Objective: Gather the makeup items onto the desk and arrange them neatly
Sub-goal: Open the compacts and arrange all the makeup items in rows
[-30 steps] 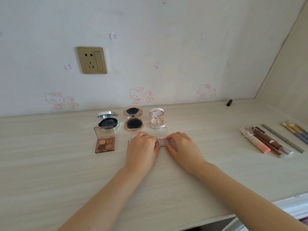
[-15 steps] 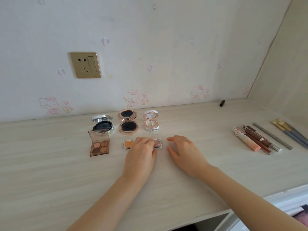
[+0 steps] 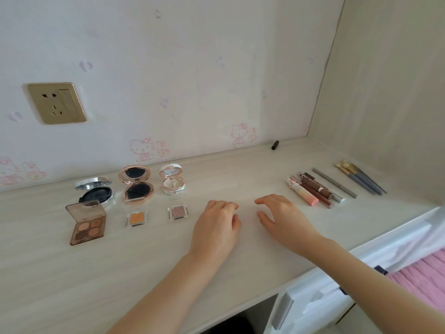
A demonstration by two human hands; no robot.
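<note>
On the pale wooden desk (image 3: 72, 285), three open round compacts stand in a back row: silver-black (image 3: 96, 192), rose-gold (image 3: 137, 185) and a small white one (image 3: 172, 180). In front of them lie a brown four-colour eyeshadow palette (image 3: 87, 224), a small orange eyeshadow pan (image 3: 136, 218) and a small pink glitter pan (image 3: 178, 212). My left hand (image 3: 215, 227) rests on the desk right of the pink pan, fingers curled, holding nothing. My right hand (image 3: 284, 220) hovers beside it, fingers spread and empty.
At the right lie several lip-gloss tubes (image 3: 313, 192), a grey pencil (image 3: 334, 182) and brushes (image 3: 361, 178). A small black cap (image 3: 275, 145) sits by the back wall. A gold wall socket (image 3: 56, 103) is at the left. A side panel closes the right end; white drawers (image 3: 313, 300) sit below.
Both hands have let go of the small eyeshadow pans and moved right, away from them. The orange and pink pans now lie apart, each in front of a compact.
</note>
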